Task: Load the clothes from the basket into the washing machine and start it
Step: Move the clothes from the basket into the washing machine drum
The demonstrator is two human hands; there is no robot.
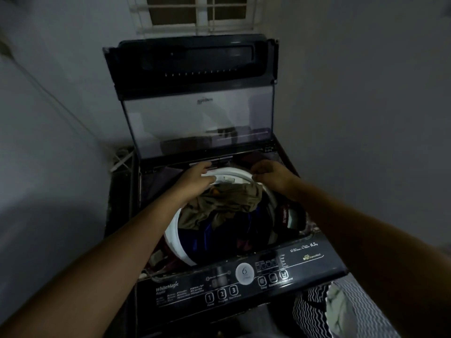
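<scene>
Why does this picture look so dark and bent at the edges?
Head view: dim room, so the clothes in the drum sink into shadow; the raised glass lid shows pale reflections; the wide-angle lens bows the walls; the corners look soft, the control panel lettering is readable.

Left hand (195,178): bare; the dim light and blur hide finer detail.
Right hand (271,175): bare, equally dim and soft.
Left forearm (122,240): uncovered along its whole visible length, from the wrist to the picture's lower left edge.
Right forearm (353,228): uncovered from the wrist to the picture's right edge.
Striped cloth (310,313): thin black-and-white wavy stripes, just below the front right corner of the washing machine (170,291); I cannot tell whether it is worn.
Pale patch (338,306): grey-green fabric lying against the stripes.
</scene>
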